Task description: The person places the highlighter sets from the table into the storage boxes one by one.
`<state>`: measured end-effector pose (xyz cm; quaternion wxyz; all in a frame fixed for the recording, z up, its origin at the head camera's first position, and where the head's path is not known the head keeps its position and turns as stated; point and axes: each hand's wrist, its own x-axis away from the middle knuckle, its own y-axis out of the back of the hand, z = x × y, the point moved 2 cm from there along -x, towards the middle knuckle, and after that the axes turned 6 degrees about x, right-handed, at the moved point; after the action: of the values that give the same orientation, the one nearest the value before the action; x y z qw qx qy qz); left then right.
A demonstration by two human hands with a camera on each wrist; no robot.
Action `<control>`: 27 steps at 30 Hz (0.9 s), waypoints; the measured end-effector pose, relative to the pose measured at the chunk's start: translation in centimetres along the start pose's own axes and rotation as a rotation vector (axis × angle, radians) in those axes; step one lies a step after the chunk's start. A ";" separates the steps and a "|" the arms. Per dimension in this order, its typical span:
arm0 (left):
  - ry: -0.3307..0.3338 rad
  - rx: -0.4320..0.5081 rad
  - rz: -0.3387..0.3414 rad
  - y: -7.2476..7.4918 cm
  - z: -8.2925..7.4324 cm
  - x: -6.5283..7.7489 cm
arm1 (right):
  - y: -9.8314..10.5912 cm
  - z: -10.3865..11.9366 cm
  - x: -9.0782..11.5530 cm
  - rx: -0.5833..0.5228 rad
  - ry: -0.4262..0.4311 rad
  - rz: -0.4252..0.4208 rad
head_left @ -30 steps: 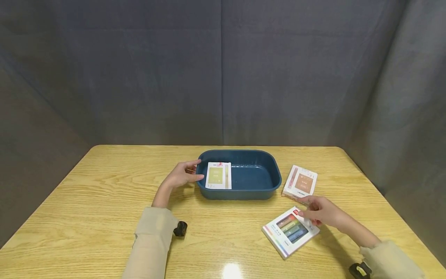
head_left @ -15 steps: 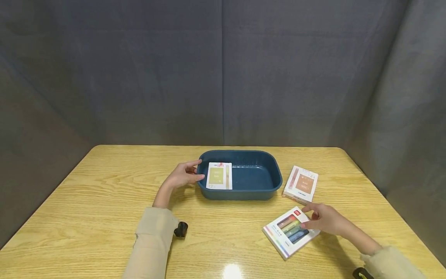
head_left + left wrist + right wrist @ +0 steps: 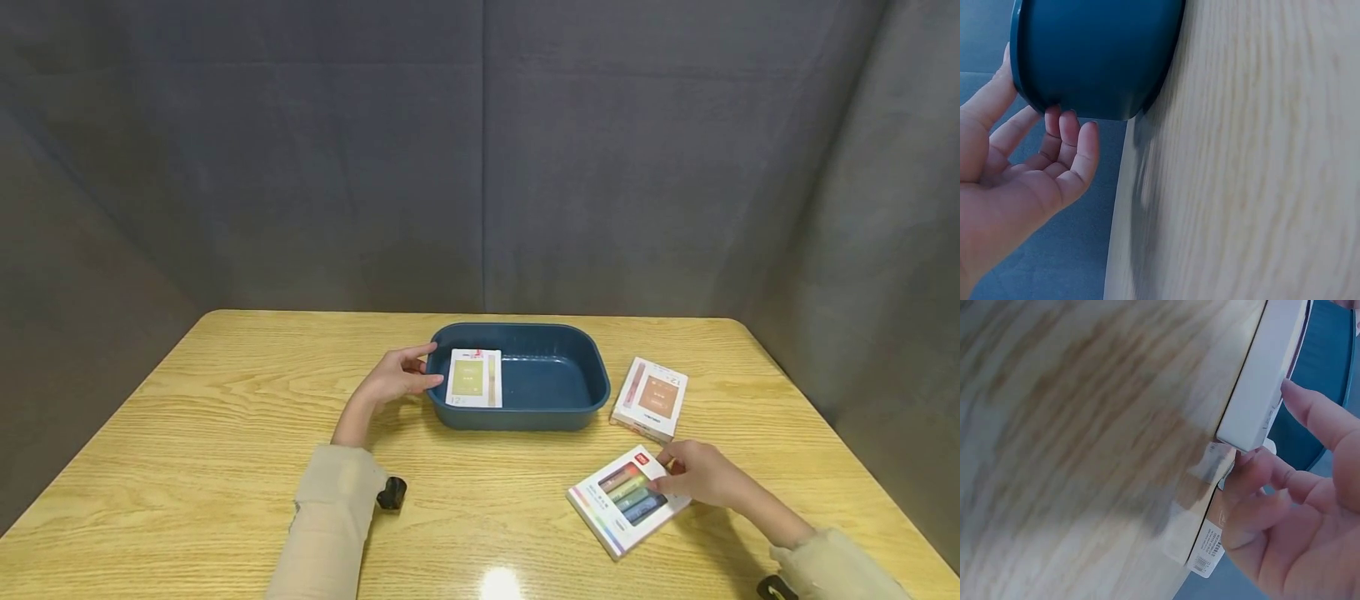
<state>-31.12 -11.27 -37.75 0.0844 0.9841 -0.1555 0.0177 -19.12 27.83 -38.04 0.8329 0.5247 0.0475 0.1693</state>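
A dark blue plastic bin [image 3: 555, 385] stands toward the back of the table. My left hand [image 3: 393, 375] holds its left end, thumb and index finger at the rim. In the left wrist view, the other fingertips [image 3: 1067, 125] curl against the outer wall. Inside the bin, at the left, lies a white box with a yellow-green panel [image 3: 468, 379]. My right hand [image 3: 701, 475] pinches the right corner of a white windowed box of thick coloured sticks [image 3: 607, 517], its thumb on the top face and the other fingers at the end. This box lies slanted at the front right.
Right of the bin lies another white box with an orange-brown panel [image 3: 656, 398], just behind my right hand. The light wooden table [image 3: 187, 467] ends at a grey curtain [image 3: 337, 167] at the back, with more curtain on both sides.
My right hand has shifted slightly along the windowed box, its fingers drawing in at the corner. The box and my left hand at the bin stay nearly still.
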 end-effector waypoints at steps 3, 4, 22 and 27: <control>0.002 0.002 -0.004 0.0 0.0 0.0 | -0.1 0.0 0.1 -0.001 0.038 -0.007; 0.002 0.004 -0.003 0.0 0.0 0.0 | -0.1 0.0 0.1 -0.003 0.043 -0.009; 0.030 -0.011 -0.011 -0.1 0.3 0.1 | 0.4 0.8 0.5 -0.110 -0.033 -0.026; 0.026 -0.016 -0.013 -0.1 -0.1 0.2 | 0.9 1.2 0.3 -0.280 -0.086 -0.048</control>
<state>-30.94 -11.24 -37.69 0.0943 0.9840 -0.1483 0.0287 -18.76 27.24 -36.70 0.9031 0.4086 0.0003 0.1320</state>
